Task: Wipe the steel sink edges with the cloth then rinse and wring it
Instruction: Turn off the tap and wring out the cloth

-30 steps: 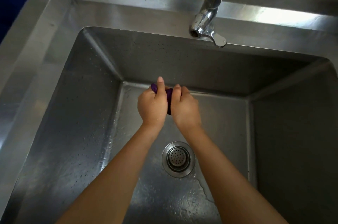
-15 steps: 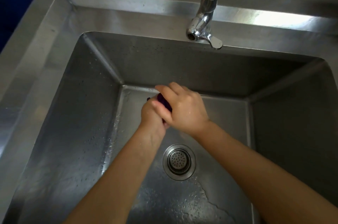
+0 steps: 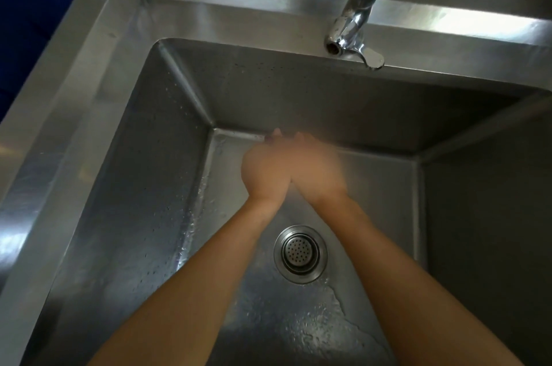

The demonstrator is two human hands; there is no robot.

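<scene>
- Left hand (image 3: 264, 170): back turned up toward the camera, fingers (image 3: 277, 134) pointing away from the body; its inner edge lies against the right hand.
- Right hand (image 3: 318, 168): back also uppermost, set just beside the left hand and touching it from the knuckles down to the wrists.
- Finger pose: smeared by motion blur on both hands; whether the fingers are curled or straight cannot be told.
- Left forearm (image 3: 185, 291): bare, rising from the lower left edge toward the centre.
- Right forearm (image 3: 403, 276): bare, rising from the lower right; the two forearms converge at the wrists in a narrow V.
</scene>
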